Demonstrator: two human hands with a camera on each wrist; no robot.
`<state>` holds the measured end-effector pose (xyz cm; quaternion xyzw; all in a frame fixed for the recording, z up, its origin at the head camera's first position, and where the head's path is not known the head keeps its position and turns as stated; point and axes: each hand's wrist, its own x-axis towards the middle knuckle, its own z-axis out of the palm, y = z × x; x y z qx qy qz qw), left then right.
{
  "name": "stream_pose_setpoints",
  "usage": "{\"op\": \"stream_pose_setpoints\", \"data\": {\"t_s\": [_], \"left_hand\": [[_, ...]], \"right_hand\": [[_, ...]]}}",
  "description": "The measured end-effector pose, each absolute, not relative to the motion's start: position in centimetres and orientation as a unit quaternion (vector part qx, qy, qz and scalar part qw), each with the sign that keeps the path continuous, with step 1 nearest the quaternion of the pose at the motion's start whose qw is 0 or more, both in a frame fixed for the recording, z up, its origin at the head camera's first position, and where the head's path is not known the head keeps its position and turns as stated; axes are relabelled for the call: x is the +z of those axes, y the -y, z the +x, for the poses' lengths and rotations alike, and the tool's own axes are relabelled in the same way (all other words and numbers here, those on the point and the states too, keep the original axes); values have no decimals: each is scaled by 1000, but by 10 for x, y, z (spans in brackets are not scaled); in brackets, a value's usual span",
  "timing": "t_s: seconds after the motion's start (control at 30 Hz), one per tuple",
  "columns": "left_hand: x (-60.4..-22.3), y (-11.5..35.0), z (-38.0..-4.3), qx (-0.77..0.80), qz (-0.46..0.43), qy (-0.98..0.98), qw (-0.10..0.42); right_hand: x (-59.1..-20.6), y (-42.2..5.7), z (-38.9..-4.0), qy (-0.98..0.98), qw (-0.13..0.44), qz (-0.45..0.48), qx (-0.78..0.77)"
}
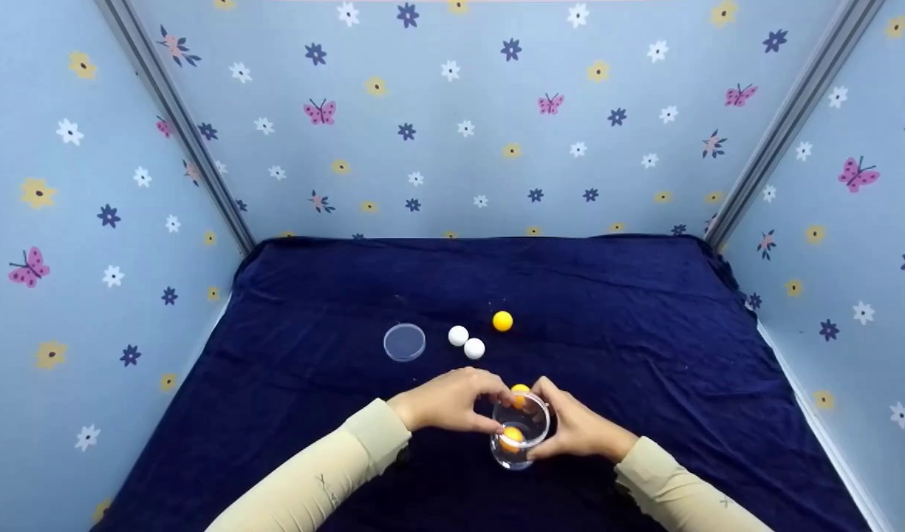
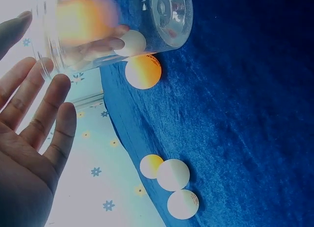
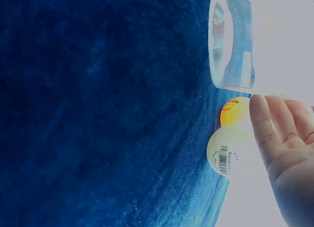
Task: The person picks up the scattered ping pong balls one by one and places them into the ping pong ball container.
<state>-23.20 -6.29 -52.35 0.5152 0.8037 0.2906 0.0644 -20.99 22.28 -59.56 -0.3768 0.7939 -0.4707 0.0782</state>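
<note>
My right hand (image 1: 579, 425) grips a clear plastic jar (image 1: 515, 458) from its right side, thumb and fingers round the upper wall. An orange ball (image 1: 511, 440) shows within the jar; in the left wrist view that orange ball (image 2: 86, 20) is blurred, just inside the mouth. At the jar's rim is my left hand (image 1: 452, 399), its fingers spread and loosely bent, with no ball between them. Beyond the jar lies another orange ball (image 2: 143, 71). A white ball (image 3: 226, 152) with a printed barcode sits close by my right fingers, hidden in the head view.
Farther back on the dark blue cloth (image 1: 312, 295) lie two white balls (image 1: 458, 335) side by side and a yellow-orange ball (image 1: 502, 321). Left of them is a round clear lid (image 1: 405, 342). Flower-patterned walls (image 1: 452, 96) stand at the back and both sides.
</note>
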Motion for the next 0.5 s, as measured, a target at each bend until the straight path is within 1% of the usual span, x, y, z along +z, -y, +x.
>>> {"op": "stream_pose_setpoints", "data": {"t_s": [0.3, 0.5], "left_hand": [[-528, 65, -232, 331, 517, -788, 57], [-530, 69, -235, 376, 493, -783, 45]], "right_hand": [[-595, -223, -210, -797, 74, -376, -467], [-596, -223, -210, -796, 83, -371, -471]]}}
